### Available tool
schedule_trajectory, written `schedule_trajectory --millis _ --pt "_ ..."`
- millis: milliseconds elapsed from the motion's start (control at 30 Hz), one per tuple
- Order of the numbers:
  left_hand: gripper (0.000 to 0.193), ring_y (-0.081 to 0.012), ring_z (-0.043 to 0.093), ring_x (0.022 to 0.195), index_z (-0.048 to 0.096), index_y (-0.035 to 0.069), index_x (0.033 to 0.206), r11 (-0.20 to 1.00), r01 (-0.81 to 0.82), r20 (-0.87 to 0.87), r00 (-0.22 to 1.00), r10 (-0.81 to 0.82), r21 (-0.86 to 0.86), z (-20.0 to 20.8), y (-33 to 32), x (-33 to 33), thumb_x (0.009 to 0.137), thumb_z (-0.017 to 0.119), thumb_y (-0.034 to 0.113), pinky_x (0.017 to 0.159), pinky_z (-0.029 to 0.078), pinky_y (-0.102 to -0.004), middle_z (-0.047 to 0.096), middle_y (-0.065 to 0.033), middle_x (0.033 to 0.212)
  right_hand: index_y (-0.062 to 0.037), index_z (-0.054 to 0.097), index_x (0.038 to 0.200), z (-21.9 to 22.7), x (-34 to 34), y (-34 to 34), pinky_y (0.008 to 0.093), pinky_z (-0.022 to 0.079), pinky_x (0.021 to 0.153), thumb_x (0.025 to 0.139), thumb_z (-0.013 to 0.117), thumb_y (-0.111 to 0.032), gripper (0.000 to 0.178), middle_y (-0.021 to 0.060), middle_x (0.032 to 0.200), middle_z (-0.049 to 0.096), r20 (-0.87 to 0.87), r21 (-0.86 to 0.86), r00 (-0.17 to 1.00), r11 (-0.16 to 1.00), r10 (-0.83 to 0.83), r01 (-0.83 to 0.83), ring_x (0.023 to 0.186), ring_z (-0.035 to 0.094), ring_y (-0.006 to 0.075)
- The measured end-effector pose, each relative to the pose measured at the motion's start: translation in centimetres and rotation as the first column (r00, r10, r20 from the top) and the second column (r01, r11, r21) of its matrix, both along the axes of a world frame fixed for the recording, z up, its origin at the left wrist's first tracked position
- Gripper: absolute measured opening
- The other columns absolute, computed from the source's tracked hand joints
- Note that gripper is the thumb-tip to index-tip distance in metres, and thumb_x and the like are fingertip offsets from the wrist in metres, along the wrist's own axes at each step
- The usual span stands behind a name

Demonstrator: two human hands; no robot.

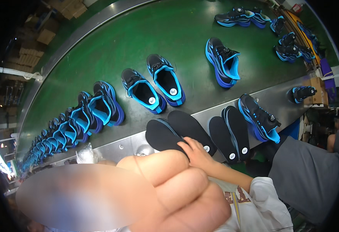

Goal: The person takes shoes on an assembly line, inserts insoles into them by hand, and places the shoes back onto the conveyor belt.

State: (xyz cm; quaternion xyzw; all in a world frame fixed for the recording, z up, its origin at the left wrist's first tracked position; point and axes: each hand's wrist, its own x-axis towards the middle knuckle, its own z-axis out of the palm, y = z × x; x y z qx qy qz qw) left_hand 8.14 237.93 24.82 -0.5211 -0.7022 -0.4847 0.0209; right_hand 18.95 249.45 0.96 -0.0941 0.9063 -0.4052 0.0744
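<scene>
My left hand (185, 185) is very close to the view. Its bent fingers press together, and a blurred patch covers the rest, so anything inside is hidden. Out of the white sleeve at right, my right hand (195, 152) reaches with extended fingers onto black insoles. Its fingertips touch between a left insole stack (163, 133) with blue-grey edges and a black insole (190, 129) bearing a round white sticker. Right of them lies another insole pair (228, 133). Beyond the insoles stand two black-and-blue sneakers (143, 91) (167, 79), toes pointing away, stickered insoles inside.
A green conveyor belt (111, 50) stretches behind a metal ledge (204, 114). Sneakers line up in a long row (73, 125) at left. One sneaker (258, 118) rests on the ledge; others sit farther right. A crumpled clear plastic bag (88, 154) lies left. A grey-clothed person (308, 170) is at right.
</scene>
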Motion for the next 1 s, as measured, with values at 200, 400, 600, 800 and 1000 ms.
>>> schedule_trajectory --millis 200,400,600,800,1000 --pt "0.043 -0.0196 0.037 0.044 0.046 0.009 0.101 0.994 -0.100 0.183 0.977 0.106 -0.041 -1.7 3.1 -2.8 0.063 0.066 0.015 0.043 0.030 -0.0302 0.039 -0.0034 0.053 -0.0003 0.043 0.123 4.9 0.2 4.1 0.0402 0.037 0.088 0.083 0.052 -0.021 0.046 0.0211 0.118 0.044 0.168 -0.191 0.985 0.979 -0.045 0.077 0.102 0.045 0.0360" --pt "0.063 -0.0266 0.048 0.047 0.037 0.007 0.125 0.879 -0.299 0.221 0.891 0.396 -0.372 -17.2 10.9 -13.6 0.075 0.069 0.031 0.046 0.039 -0.0332 0.047 -0.0090 0.056 -0.0018 0.065 0.094 3.4 1.1 14.3 0.0353 0.041 0.084 0.079 0.061 -0.014 0.019 0.0190 0.113 0.056 0.056 -0.177 0.894 0.877 -0.444 0.447 0.089 0.055 0.0280" --pt "0.066 -0.0392 0.054 0.097 0.034 0.010 0.127 0.775 -0.295 0.110 0.900 0.422 -0.559 -25.5 17.9 -17.8 0.077 0.061 0.044 0.078 0.045 -0.0421 0.053 -0.0238 0.111 0.0007 0.063 0.075 8.2 -7.7 19.7 0.0315 0.044 0.067 0.069 0.065 -0.003 0.007 0.0151 0.108 0.059 -0.523 0.030 0.663 0.766 -0.536 0.642 0.075 0.053 0.0242" --pt "0.029 -0.0367 0.058 0.084 0.049 0.003 0.106 0.843 -0.416 -0.008 0.898 0.441 -0.341 -25.7 17.7 -20.8 0.088 0.043 0.025 0.073 0.047 -0.0429 0.059 -0.0191 0.091 -0.0006 0.059 0.065 6.7 -13.0 18.8 0.0342 0.043 0.065 0.065 0.062 -0.004 0.005 0.0097 0.099 0.062 -0.629 0.210 0.730 0.846 -0.268 0.491 0.070 0.050 0.0247" --pt "0.027 -0.0393 0.058 0.075 0.051 0.000 0.088 0.736 -0.406 -0.115 0.903 0.414 -0.541 -23.8 13.3 -19.3 0.089 0.040 0.025 0.067 0.048 -0.0454 0.059 -0.0209 0.084 -0.0036 0.059 0.061 8.9 -14.8 17.7 0.0333 0.043 0.067 0.064 0.058 -0.008 0.005 0.0038 0.081 0.061 -0.445 0.422 0.895 0.886 0.016 0.194 0.075 0.051 0.0219"
